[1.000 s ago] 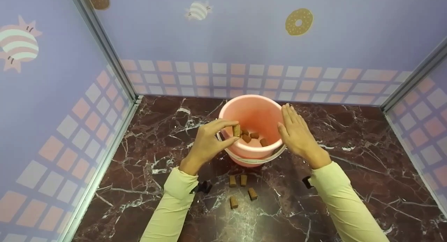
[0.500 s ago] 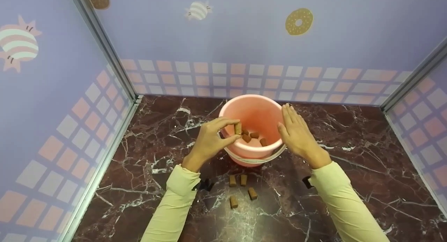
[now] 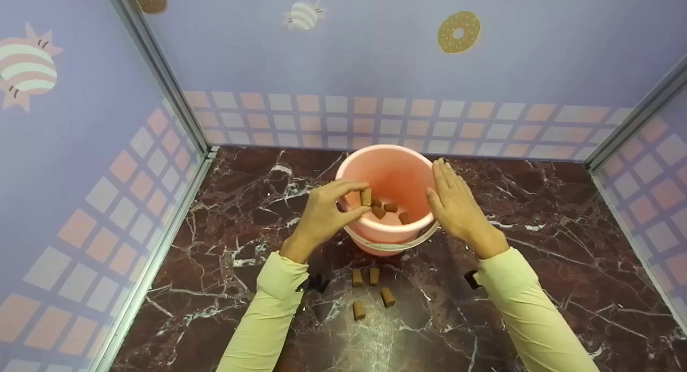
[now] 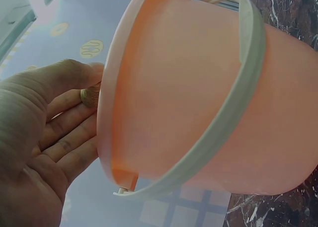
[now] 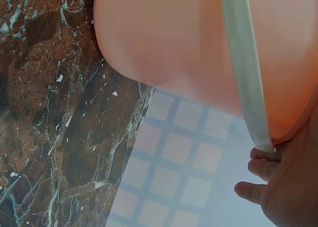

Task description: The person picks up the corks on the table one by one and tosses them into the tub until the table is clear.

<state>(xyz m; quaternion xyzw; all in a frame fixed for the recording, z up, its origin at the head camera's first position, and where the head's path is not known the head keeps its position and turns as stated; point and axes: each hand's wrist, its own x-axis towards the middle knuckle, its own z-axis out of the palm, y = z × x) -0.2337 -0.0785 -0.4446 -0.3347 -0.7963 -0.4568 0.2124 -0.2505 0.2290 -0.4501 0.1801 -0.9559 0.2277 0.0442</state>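
A pink bucket with a pale handle stands upright on the dark marbled surface. Over its left rim, my left hand pinches a tan cork between thumb and fingertips. In the left wrist view that cork is partly hidden behind the rim. My right hand lies flat against the bucket's right side with its fingers straight. Several brown corks rest on the bucket's floor. In front of the bucket several more corks lie on the marbled surface.
Lilac panels with pink and white squares close off the back and both sides. A metal rail runs along the left edge of the marbled surface. The bucket's handle hangs down at its front.
The left hand has shifted slightly to the right with the cork, mostly in the first half second. The right hand, bucket and loose corks stay where they were.
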